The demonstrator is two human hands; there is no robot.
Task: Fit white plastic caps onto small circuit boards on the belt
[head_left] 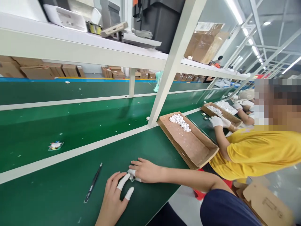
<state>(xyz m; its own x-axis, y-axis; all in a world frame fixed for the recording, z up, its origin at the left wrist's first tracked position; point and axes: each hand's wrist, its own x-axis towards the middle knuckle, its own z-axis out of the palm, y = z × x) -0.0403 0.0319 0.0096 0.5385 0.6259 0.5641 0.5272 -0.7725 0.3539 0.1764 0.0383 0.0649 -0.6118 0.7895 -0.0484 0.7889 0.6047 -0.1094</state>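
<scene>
A small electronic part (132, 179), perhaps a little circuit board, sits on the green work surface between my hands and is partly covered by fingers. My right hand (147, 171) pinches it between a thumb and index finger in white finger cots, the other fingers stretched out. My left hand (114, 193) is open, its thumb well apart. White cots cover its thumb and index finger, and that index fingertip reaches the part's edge. Left of my hands lie black tweezers (93, 183), touched by neither hand.
A shallow cardboard tray (188, 147) holds small white pieces (180, 121). A circuit board (55, 145) rests on the green conveyor (94, 117) beyond a pale rail. A shelf post (172, 53) rises ahead. On the right, a gloved co-worker in a yellow shirt (261, 150) works.
</scene>
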